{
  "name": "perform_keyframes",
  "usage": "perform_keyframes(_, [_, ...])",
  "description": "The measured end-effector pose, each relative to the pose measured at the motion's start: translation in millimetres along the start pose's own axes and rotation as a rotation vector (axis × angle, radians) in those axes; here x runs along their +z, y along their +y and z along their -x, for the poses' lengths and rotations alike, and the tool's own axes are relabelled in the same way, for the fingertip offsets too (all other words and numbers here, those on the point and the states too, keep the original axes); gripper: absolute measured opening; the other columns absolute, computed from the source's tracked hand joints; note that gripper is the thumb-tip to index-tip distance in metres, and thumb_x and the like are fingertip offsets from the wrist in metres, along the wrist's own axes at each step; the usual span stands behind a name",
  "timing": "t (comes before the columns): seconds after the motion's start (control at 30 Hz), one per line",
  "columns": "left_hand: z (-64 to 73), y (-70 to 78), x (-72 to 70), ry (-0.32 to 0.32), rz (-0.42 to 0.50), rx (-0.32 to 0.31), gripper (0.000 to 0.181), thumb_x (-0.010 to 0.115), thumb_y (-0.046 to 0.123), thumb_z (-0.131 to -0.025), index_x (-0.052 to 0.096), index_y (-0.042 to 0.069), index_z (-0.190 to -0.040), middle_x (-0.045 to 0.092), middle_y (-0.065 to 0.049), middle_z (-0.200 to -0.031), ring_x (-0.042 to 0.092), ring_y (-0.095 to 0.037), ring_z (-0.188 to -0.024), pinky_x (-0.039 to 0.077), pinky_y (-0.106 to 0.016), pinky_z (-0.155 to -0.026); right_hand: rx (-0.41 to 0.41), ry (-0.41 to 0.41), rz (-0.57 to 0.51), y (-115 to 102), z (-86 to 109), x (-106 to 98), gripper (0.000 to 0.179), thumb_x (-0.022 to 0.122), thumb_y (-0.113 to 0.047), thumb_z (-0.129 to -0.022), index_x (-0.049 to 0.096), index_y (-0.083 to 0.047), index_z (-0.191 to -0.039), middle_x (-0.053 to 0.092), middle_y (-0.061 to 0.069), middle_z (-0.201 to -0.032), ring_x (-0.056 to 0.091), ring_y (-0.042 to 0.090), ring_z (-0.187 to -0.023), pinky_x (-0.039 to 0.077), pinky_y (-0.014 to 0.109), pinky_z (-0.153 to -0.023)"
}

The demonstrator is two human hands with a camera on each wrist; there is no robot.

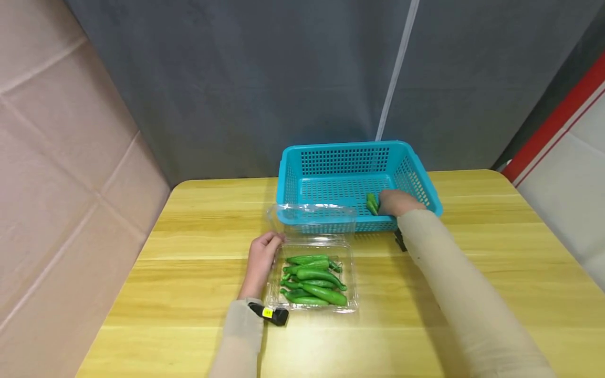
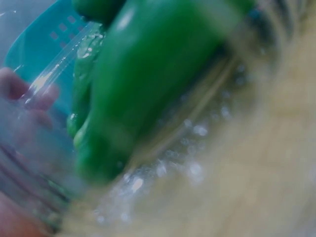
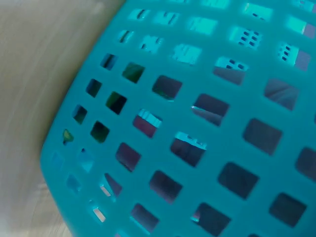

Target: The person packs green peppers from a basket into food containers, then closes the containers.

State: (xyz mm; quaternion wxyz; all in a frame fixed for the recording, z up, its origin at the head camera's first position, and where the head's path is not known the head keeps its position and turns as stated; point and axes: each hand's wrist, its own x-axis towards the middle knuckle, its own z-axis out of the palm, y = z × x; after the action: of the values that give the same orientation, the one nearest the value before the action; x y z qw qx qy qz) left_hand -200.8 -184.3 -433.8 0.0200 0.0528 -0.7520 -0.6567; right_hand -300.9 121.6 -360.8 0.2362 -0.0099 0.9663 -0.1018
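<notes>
A clear plastic clamshell box (image 1: 353,283) lies with its lid raised at the back. Several long green peppers (image 1: 321,275) fill its middle, and one looms large and blurred in the left wrist view. At the box's back left corner my left hand (image 1: 266,252) pinches the plastic edge. My right hand (image 1: 400,202) reaches down into a blue plastic basket (image 1: 345,149), in its front right part. Small green peppers (image 1: 372,205) show just left of that hand. Its fingertips are hidden, and I cannot tell if they hold a pepper.
The basket stands behind the box on the wooden table (image 1: 198,247), and the raised lid (image 1: 312,214) overlaps its front wall. A grey curtain (image 1: 236,94) hangs along the table's back edge. In the right wrist view the basket's perforated wall (image 3: 237,143) fills most of the frame.
</notes>
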Motion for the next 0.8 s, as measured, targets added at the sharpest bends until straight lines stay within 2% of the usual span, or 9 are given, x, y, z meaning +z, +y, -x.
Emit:
perform_keyframes(0.23, [-0.5,-1.3,-1.8,-0.002,0.011,0.013,0.024,0.054,0.018,-0.086,0.065,-0.004,-0.084,0.037,0.000,-0.046,0.031,-0.007,-0.034,0.027,-0.020,-0.033,0.041,0.002,0.021,-4.3,-2.5,0.9,0.015,0.050,-0.017,-0.084,0.053,-0.005,-0.091,0.053,0.018,-0.090,0.045,0.036,-0.086,0.036,0.059,-0.073])
perform_keyframes(0.4, [0.2,-1.0,-1.5,-0.006,0.017,-0.009,0.024,0.054,0.016,-0.086,0.065,-0.005,-0.087,0.038,0.000,-0.045,0.030,-0.006,-0.034,0.027,-0.020,-0.032,0.068,-0.019,0.016,-5.1,-5.0,1.5,0.018,0.053,-0.017,-0.084,0.054,-0.003,-0.095,0.052,0.024,-0.101,0.043,0.044,-0.097,0.033,0.065,-0.077])
perform_keyframes(0.5, [0.4,0.0,-0.9,-0.004,0.002,-0.018,0.023,0.054,0.016,-0.085,0.065,-0.004,-0.088,0.038,0.000,-0.046,0.030,-0.006,-0.034,0.027,-0.020,-0.032,0.062,-0.025,0.010,-3.7,-4.7,1.0,0.016,0.055,-0.017,-0.083,0.054,-0.004,-0.093,0.052,0.023,-0.100,0.044,0.043,-0.096,0.032,0.067,-0.078])
perform_keyframes(0.63, [-0.1,0.9,0.1,-0.003,-0.017,-0.017,0.023,0.054,0.017,-0.085,0.066,-0.002,-0.087,0.038,-0.001,-0.047,0.030,-0.006,-0.035,0.027,-0.020,-0.032,0.021,-0.021,-0.008,-0.5,-2.7,0.2,0.009,0.057,-0.015,-0.081,0.055,-0.007,-0.084,0.054,0.013,-0.085,0.047,0.031,-0.079,0.039,0.057,-0.069])
perform_keyframes(0.8, [0.2,0.1,0.5,0.000,-0.012,-0.014,0.023,0.054,0.018,-0.085,0.066,-0.002,-0.086,0.038,-0.002,-0.047,0.030,-0.006,-0.035,0.027,-0.020,-0.032,-0.028,0.037,-0.049,1.8,-1.0,0.8,0.008,0.054,-0.014,-0.082,0.055,-0.010,-0.075,0.052,0.007,-0.073,0.045,0.023,-0.067,0.036,0.045,-0.058])
